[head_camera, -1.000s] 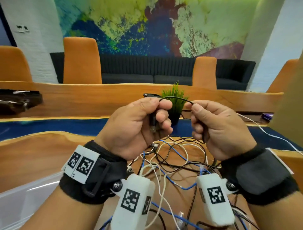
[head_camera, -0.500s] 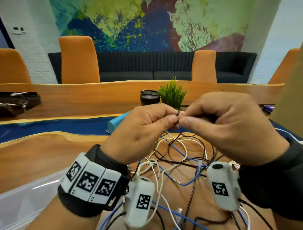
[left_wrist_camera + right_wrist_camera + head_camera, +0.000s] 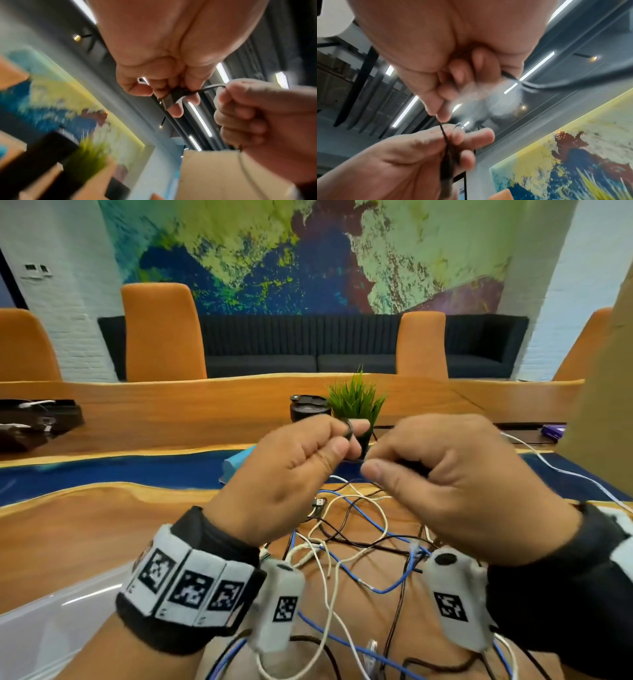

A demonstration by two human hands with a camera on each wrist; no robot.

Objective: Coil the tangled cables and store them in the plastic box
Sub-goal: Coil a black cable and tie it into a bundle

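Your left hand (image 3: 291,474) is raised above the table with its fingers curled around a black cable (image 3: 208,88), the thumb and forefinger pinching it up near the far side of the fist; the left wrist view shows the cable's dark plug (image 3: 169,100) lying across your fingertips. Your right hand (image 3: 455,484) sits just to the right of it, close but with a small gap between the knuckles, clenched around the same black cable, which runs the short way from one fist to the other. In the right wrist view the cable leaves your pinched right fingers (image 3: 441,112), drops to the left hand (image 3: 412,159), and another stretch trails out of the right fist toward the right edge.

Below both hands, on the near part of the wooden table (image 3: 85,529), lies the tangled pile of cables (image 3: 359,546): black, white and blue strands crossing over one another. The plastic box (image 3: 41,631) is at the near left corner, beside your left forearm; only its pale translucent rim shows, and you cannot tell what is inside.

Farther off, a small green plant (image 3: 356,402) stands just beyond your hands with a black cup (image 3: 308,409) to its left. A white cable (image 3: 565,470) runs across the table at the right.
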